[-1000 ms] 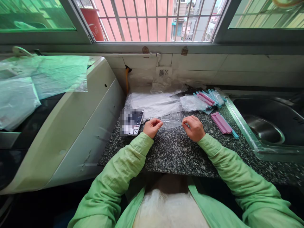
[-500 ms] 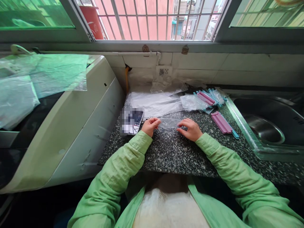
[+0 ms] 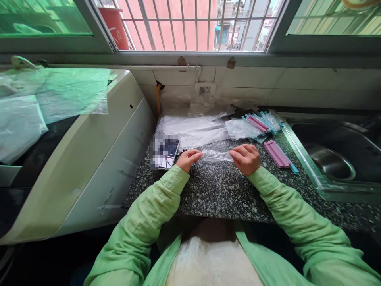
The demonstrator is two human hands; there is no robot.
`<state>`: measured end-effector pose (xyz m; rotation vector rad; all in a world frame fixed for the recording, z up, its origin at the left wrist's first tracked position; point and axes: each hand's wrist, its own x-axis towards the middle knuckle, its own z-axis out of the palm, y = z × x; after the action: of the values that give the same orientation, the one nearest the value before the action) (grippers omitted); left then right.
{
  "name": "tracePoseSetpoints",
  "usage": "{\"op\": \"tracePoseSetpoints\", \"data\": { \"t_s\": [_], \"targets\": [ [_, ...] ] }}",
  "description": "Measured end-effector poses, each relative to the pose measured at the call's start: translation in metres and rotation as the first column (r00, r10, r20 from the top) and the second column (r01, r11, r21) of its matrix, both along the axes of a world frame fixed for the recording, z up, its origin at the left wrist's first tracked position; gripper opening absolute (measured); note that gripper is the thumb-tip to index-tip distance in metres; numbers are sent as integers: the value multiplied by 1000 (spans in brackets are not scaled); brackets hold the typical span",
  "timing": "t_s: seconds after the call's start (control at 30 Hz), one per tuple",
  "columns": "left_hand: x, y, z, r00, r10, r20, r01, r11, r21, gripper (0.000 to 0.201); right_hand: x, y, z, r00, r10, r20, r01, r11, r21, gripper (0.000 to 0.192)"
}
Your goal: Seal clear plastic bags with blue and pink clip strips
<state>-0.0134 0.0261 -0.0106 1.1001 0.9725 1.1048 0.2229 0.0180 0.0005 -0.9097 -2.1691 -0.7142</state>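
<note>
Phone (image 3: 164, 152) lies near the countertop's (image 3: 214, 194) left edge. Beside it our left hand (image 3: 187, 159) pinches one end of a clear plastic bag (image 3: 216, 155); our right hand (image 3: 246, 159) grips the other. Pink clips (image 3: 277, 153) lie rightward.

Speckled granite counter (image 3: 217, 194) carries a phone (image 3: 165, 152), clear bags (image 3: 193, 129), pink clips (image 3: 277, 153).

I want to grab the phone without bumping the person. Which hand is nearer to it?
Left. The left hand sits just right of the phone, pinching one end of a small clear bag. The right hand holds the bag's other end, farther away.
</note>
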Motion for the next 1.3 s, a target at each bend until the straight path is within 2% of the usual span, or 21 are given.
{"op": "tracePoseSetpoints", "data": {
  "t_s": [0.1,0.2,0.3,0.37,0.43,0.57,0.63,0.7,0.87,1.0,1.13,1.3],
  "targets": [
    [2,1,-3,999,-54,-3,54,997,-60,42,2,-2,1,999,-17,40,15,998,62,9],
    [5,1,-6,998,-62,-24,60,994,-87,41,1,-4,-2,1000,-2,14,2,1000,-13,12],
    [6,1,-5,999,-34,-38,32,998,-59,38,-1,-3,-5,992,-8,-127,-8,993,-119,8],
    [5,0,-3,998,-7,-65,9,1000,23,35,-1,0,-7,962,-29,-273,-28,979,-200,8],
    [4,-1,-2,995,19,-102,-5,991,133,32,-2,3,-8,906,-54,-420,-93,942,-321,12],
    [6,-3,-3,980,45,-192,20,945,326,28,-3,5,-10,813,-161,-559,-233,790,-566,18],
    [7,-3,-6,966,50,-252,61,909,413,26,-4,4,-10,800,-191,-569,-267,736,-622,20],
    [7,-4,-8,950,61,-308,104,864,493,23,-6,3,-9,796,-197,-572,-284,713,-641,20],
    [7,-3,-12,917,133,-377,159,745,648,20,-8,0,-9,803,-185,-566,-258,749,-611,20],
    [6,-1,-13,908,199,-369,133,698,703,19,-8,-1,-8,822,-167,-544,-230,777,-586,16],
    [6,-3,-10,910,189,-369,123,726,677,20,-9,0,-8,837,-123,-534,-234,800,-552,14],
    [7,-7,-3,903,153,-402,100,834,542,20,-10,0,-5,854,-30,-519,-250,852,-460,16]
  ]
}}
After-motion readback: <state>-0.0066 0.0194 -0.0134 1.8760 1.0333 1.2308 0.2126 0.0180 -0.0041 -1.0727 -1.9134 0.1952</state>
